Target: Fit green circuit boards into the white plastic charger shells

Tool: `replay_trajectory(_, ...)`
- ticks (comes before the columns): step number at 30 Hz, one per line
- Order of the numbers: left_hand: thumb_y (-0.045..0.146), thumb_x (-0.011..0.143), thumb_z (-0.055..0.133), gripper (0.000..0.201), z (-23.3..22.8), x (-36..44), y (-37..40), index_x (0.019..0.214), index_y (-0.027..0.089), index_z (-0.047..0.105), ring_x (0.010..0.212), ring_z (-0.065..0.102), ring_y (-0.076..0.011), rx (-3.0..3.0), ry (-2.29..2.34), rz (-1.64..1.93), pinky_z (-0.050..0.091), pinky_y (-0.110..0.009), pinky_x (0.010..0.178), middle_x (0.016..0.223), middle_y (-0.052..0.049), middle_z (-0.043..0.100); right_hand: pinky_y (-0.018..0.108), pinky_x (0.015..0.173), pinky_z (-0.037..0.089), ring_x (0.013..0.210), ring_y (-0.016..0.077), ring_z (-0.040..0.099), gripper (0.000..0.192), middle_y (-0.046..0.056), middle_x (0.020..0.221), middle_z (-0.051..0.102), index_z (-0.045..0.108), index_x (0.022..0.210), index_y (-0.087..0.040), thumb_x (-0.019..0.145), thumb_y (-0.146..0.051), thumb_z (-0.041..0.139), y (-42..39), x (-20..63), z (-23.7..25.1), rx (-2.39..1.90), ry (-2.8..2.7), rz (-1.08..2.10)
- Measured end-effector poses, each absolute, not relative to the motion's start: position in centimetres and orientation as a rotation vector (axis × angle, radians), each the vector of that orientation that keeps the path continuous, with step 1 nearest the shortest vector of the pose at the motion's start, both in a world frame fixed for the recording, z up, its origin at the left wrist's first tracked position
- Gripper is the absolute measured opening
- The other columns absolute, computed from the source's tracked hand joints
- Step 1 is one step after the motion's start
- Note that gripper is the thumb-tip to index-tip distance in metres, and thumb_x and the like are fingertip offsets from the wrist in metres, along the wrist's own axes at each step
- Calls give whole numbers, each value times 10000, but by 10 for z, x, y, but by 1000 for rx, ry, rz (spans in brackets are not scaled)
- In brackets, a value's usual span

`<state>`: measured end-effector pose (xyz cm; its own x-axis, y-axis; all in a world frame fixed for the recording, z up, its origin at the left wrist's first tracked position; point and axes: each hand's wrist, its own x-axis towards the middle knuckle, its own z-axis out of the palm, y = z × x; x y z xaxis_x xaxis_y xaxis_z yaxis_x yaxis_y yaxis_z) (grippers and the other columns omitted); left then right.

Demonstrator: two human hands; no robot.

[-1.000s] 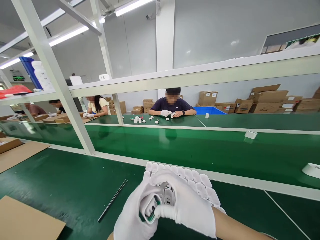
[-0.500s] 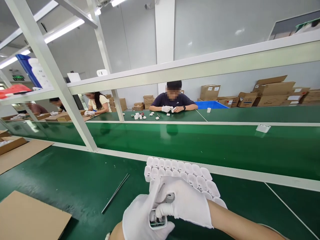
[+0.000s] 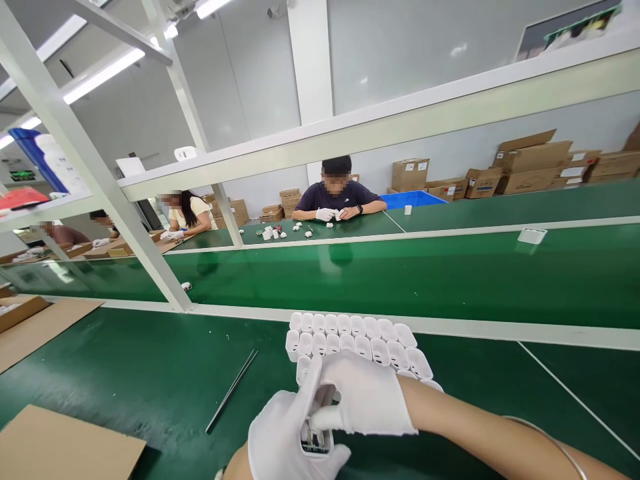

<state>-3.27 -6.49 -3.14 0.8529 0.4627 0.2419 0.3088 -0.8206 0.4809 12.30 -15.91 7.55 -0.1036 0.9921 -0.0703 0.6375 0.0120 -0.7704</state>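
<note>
While both gloved hands meet at the bottom centre of the frame, the left hand (image 3: pixel 285 443) cups a small white shell (image 3: pixel 316 443) from below, fingers curled tight around it. Open end of the shell faces up; dark parts and metal contacts show inside. Right hand (image 3: pixel 367 403) lies over it from the right, thumb and forefinger pressed together on something at the shell's mouth; the pinched part is too small to identify. Just above the hands, a block of white shells (image 3: pixel 357 337) stands packed in rows on the green mat (image 3: pixel 125 373), open ends up, most looking hollow. Judged from that, only the piece in hand is being fitted and the block remains to be done, though its nearest row is hidden behind the right hand. Thin rod (image 3: pixel 231 390) lies on the mat to the left, well apart from the hands. Cardboard sheet (image 3: pixel 65 450) at lower left corner. Across the green belt (image 3: pixel 400 273), upper centre, a seated person (image 3: pixel 336 197) handles small white parts; another person (image 3: pixel 187 213) sits farther left. One white shell (image 3: pixel 531 235) rides the belt at right.
</note>
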Motion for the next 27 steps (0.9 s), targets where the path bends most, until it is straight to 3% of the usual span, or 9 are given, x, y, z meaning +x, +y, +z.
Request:
replay_trajectory(4,321,623,711,622,-28,-38,-68,1234,311,591,709,706,-246,2607,662,401,570,-276,572,829,-34,720,205,613,490,713,150,634,207,23,850,713,754,928,-155,776,-186,617,-158,138,74,-1517,-1848,1031)
replay_trajectory(11,371,649,718,435,-20,-31,-62,1072,275,680,684,711,-259,2574,555,273,586,-302,563,827,-63,733,185,530,415,645,121,575,94,-5,800,663,709,814,-168,778,-165,622,-164,125,76,-1766,-1848,930)
replay_trajectory(14,342,694,709,454,-16,-22,-65,1136,256,643,780,722,-263,2246,513,409,615,-373,725,883,-67,738,203,525,395,651,124,541,150,5,805,628,678,799,-167,855,-172,539,-165,124,82,-1754,-1867,720)
replay_trajectory(16,294,745,682,780,-16,-15,-65,1442,275,331,981,695,-262,1981,410,568,574,-444,894,1100,-88,703,214,579,415,716,137,548,92,-5,815,608,667,835,-189,845,-193,576,-163,126,82,-1637,-1866,669)
replay_trajectory(18,240,751,679,1124,-17,-10,-62,1497,293,-158,1124,636,-250,1842,321,664,529,-473,969,1298,-122,599,224,637,435,810,157,559,131,-12,883,604,656,861,-203,738,-182,697,-158,125,76,-1536,-1843,694)
replay_trajectory(19,212,736,680,1200,-16,-9,-60,1461,285,-273,1132,631,-245,1830,285,664,528,-465,970,1319,-132,579,230,657,445,843,164,563,198,-9,935,604,650,845,-196,673,-146,734,-154,123,71,-1515,-1800,725)
replay_trajectory(20,191,714,679,1219,-14,-10,-56,1459,269,-282,1112,640,-244,1855,252,642,532,-447,965,1296,-132,591,237,678,457,870,169,570,235,-1,987,605,647,832,-186,632,-97,735,-151,121,65,-1501,-1744,761)
replay_trajectory(24,203,702,625,929,8,-30,-28,1513,180,173,1083,629,-262,2205,218,507,516,-391,968,1263,-113,589,302,812,495,954,200,607,255,40,1100,627,676,855,-169,641,-31,654,-146,111,49,-1495,-1479,860)
replay_trajectory(27,211,734,605,552,23,-53,7,1280,168,539,988,652,-241,2489,943,290,534,-361,889,1229,-109,599,360,903,495,1035,226,604,292,54,1148,637,690,975,-183,695,-107,661,-151,107,51,-1532,-1332,860)
